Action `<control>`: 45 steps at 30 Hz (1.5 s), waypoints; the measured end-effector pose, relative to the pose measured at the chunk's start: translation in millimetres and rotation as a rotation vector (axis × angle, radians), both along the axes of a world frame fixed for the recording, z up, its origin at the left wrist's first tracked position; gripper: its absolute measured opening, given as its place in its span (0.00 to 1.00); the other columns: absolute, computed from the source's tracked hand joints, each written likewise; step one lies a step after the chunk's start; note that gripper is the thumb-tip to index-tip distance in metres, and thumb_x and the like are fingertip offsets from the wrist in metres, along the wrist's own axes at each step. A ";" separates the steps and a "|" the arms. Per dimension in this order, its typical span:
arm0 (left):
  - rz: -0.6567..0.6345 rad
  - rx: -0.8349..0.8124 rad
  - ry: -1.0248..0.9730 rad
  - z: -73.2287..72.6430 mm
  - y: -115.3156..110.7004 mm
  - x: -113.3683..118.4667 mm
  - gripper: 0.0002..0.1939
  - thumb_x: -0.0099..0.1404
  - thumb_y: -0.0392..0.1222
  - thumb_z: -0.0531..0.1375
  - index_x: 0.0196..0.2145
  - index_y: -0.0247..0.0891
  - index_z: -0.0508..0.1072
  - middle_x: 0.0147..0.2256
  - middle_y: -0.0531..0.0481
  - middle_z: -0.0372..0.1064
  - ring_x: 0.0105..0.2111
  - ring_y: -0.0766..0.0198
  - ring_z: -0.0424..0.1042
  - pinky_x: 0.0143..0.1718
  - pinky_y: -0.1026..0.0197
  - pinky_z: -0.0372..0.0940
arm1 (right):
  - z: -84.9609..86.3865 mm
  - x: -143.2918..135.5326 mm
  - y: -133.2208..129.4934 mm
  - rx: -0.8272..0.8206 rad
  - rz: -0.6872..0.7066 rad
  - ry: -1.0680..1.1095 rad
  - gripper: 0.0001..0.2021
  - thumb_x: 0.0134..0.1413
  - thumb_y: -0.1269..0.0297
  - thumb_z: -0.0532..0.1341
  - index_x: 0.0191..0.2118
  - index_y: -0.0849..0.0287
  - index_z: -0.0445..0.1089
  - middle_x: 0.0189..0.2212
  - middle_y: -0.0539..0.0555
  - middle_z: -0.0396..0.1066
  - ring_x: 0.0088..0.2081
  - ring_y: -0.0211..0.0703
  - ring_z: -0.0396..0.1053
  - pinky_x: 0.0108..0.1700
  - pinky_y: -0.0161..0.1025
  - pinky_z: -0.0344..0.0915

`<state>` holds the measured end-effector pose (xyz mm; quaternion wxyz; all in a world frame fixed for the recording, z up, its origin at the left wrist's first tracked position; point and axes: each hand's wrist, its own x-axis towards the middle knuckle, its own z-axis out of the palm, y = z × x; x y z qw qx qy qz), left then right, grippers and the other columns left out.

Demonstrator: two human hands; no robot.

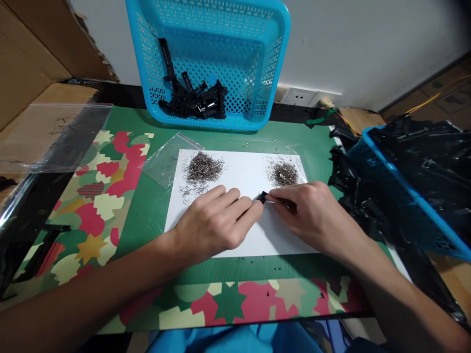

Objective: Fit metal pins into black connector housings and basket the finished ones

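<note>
My left hand (224, 215) is closed, its fingers wrapped round a black plastic part (262, 197) whose end sticks out beside the fingertips. My right hand (312, 213) meets it from the right, thumb and forefinger pinched on a thin shiny metal wire piece (271, 201) at the part's end. Both hands are above a white sheet of paper (245, 171). On the sheet, a pile of small bent wire pieces (203, 168) lies at the left, and a second pile (283, 173) lies just beyond my right hand.
A blue basket (272, 105) with several black plastic parts (206, 100) stands at the back. At the right, another blue basket (405, 181) is heaped with black parts, more lying beside it. A clear zip bag (162, 164) lies left of the paper, on a green patterned mat (136, 215).
</note>
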<state>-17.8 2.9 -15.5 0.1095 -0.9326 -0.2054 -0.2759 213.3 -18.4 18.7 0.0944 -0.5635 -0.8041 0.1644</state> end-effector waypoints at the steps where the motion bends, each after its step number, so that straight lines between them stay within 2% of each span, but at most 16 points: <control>1: -0.004 -0.004 0.006 -0.2 -0.1 0.0 0.05 0.74 0.34 0.61 0.45 0.32 0.77 0.29 0.51 0.74 0.27 0.60 0.67 0.28 0.54 0.55 | 0.3 0.1 -0.3 0.000 -0.010 0.006 0.13 0.63 0.71 0.56 0.30 0.59 0.75 0.21 0.53 0.71 0.21 0.37 0.59 0.28 0.40 0.51; 7: -0.006 -0.026 -0.003 -2.0 0.0 -0.1 0.06 0.78 0.36 0.58 0.46 0.34 0.75 0.29 0.51 0.75 0.28 0.62 0.69 0.29 0.54 0.56 | -0.3 -2.5 0.2 0.012 -0.060 0.001 0.12 0.58 0.73 0.57 0.24 0.57 0.71 0.18 0.50 0.64 0.20 0.36 0.53 0.26 0.40 0.49; 12: -0.008 -0.111 -0.031 -4.9 0.8 -1.9 0.07 0.78 0.39 0.59 0.47 0.33 0.74 0.31 0.50 0.76 0.30 0.62 0.71 0.32 0.55 0.58 | -1.6 -5.2 1.0 0.031 -0.064 0.022 0.12 0.53 0.76 0.57 0.21 0.56 0.64 0.16 0.46 0.55 0.20 0.35 0.48 0.26 0.40 0.48; 21: 0.010 -0.139 -0.077 -6.3 0.6 -0.8 0.07 0.78 0.39 0.59 0.47 0.33 0.75 0.31 0.51 0.76 0.31 0.61 0.71 0.32 0.55 0.57 | -1.7 -6.4 -0.1 0.070 -0.057 0.006 0.14 0.56 0.75 0.57 0.22 0.56 0.64 0.16 0.46 0.53 0.20 0.35 0.46 0.26 0.39 0.48; 28: 0.014 -0.136 -0.075 -5.3 -0.1 -1.3 0.07 0.78 0.39 0.59 0.47 0.33 0.75 0.30 0.51 0.75 0.30 0.61 0.69 0.31 0.55 0.57 | -4.8 -5.1 -1.5 0.105 -0.040 -0.053 0.14 0.61 0.72 0.56 0.23 0.57 0.66 0.16 0.48 0.58 0.20 0.35 0.48 0.26 0.38 0.49; 34: 0.014 -0.130 -0.075 -5.2 0.9 -1.3 0.08 0.79 0.39 0.58 0.46 0.34 0.75 0.29 0.51 0.75 0.29 0.62 0.69 0.31 0.55 0.57 | -9.4 -2.6 -1.7 0.131 -0.044 -0.069 0.13 0.64 0.71 0.58 0.28 0.58 0.74 0.18 0.51 0.68 0.19 0.36 0.54 0.27 0.39 0.51; 41: 0.012 -0.126 -0.077 -5.2 0.8 -1.7 0.08 0.79 0.39 0.58 0.46 0.33 0.75 0.29 0.51 0.74 0.29 0.62 0.69 0.30 0.55 0.56 | -9.9 -5.1 -2.6 0.145 -0.034 -0.073 0.15 0.64 0.71 0.57 0.24 0.58 0.69 0.17 0.50 0.65 0.20 0.36 0.53 0.27 0.38 0.52; 45: 0.010 -0.125 -0.086 -4.6 1.6 -1.4 0.09 0.80 0.39 0.57 0.45 0.33 0.75 0.28 0.52 0.74 0.28 0.62 0.69 0.30 0.55 0.56 | -9.7 -6.9 -3.0 0.167 -0.046 -0.069 0.14 0.64 0.71 0.56 0.26 0.58 0.71 0.18 0.50 0.66 0.20 0.36 0.55 0.28 0.38 0.53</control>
